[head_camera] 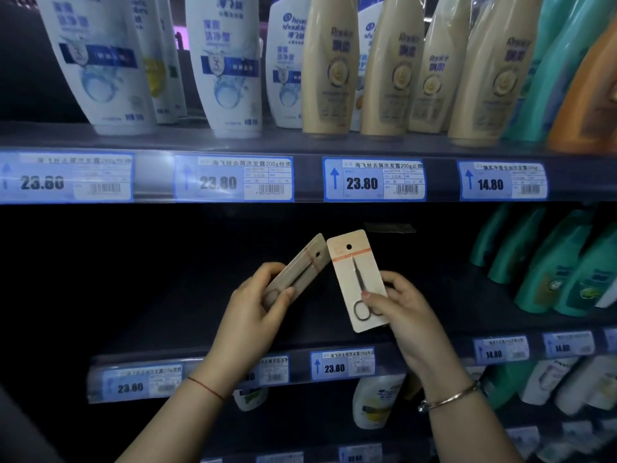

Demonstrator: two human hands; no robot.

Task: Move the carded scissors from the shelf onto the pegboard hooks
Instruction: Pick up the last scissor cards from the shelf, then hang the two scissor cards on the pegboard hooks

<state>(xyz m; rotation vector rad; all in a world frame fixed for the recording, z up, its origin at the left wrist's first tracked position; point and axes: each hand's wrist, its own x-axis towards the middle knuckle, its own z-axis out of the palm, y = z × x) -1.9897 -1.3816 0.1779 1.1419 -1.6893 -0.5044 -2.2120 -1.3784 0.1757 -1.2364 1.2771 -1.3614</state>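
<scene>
While both cards are held up in front of the dark middle shelf [334, 345], the right card of scissors [362, 279] faces the viewer, hang hole at top, pinched low down by the right hand [405, 315], thumb on its face. The left card [298, 272] tilts right, seen nearly edge-on, gripped at its lower end by the left hand [257, 315]. The card tops are near each other, not touching. Far above, white and cream bottles [330, 71] stand on the upper shelf; green bottles [554, 269] stand to the right. Price tags [374, 178] line the shelf edges.
</scene>
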